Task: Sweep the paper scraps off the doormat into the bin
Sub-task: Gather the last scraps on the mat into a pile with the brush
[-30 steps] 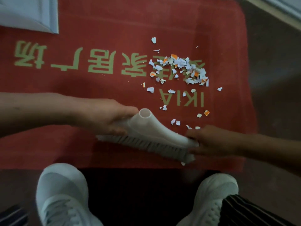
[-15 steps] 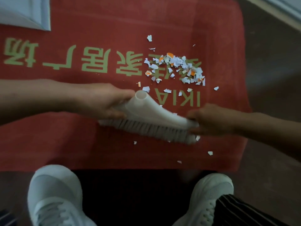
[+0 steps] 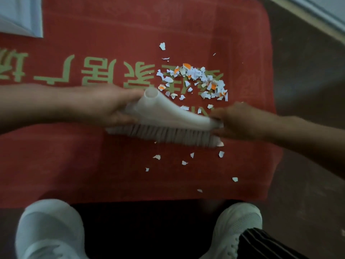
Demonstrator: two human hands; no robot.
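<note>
A white handleless broom head (image 3: 168, 116) with pale bristles lies across the red doormat (image 3: 74, 161), held at both ends. My left hand (image 3: 112, 107) grips its socket end and my right hand (image 3: 240, 122) grips the far tip. A pile of white and orange paper scraps (image 3: 197, 81) lies on the mat just beyond the brush. Several loose scraps (image 3: 184, 162) are scattered on the near side of the bristles. No bin can be made out for certain.
My two white shoes (image 3: 50, 230) stand on the dark floor at the mat's near edge. A pale flat panel (image 3: 22, 15) overlaps the mat's far left corner. Dark floor (image 3: 308, 81) runs along the right, with a light baseboard at the top right.
The broom head and both hands have moved away from me toward the scrap pile. Several scraps that were beyond the bristles now lie on the near side.
</note>
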